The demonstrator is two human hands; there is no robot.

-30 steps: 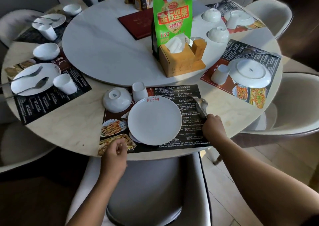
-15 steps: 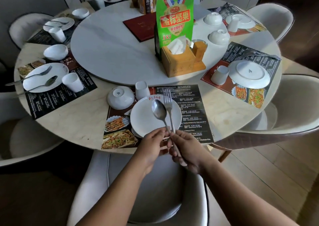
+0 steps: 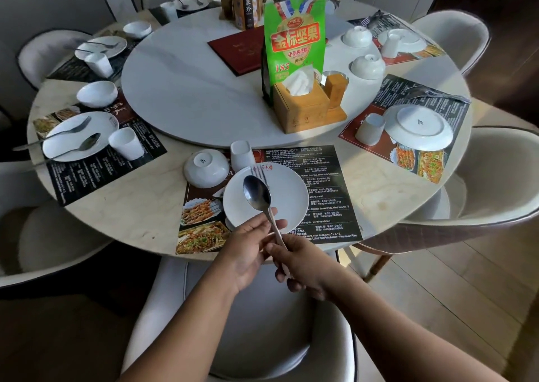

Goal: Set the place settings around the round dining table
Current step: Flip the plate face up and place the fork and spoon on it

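Above plate (image 3: 291, 195): spoon (image 3: 256, 195) bowl points away, handle in right hand (image 3: 303, 268).

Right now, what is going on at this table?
A person is at the nearest seat of the round table. The left hand and right hand hold a spoon and a fork together by the handles, above the white plate of this setting. The bowl and cup beside it are upside down. The neighbouring plate on the left already carries cutlery.
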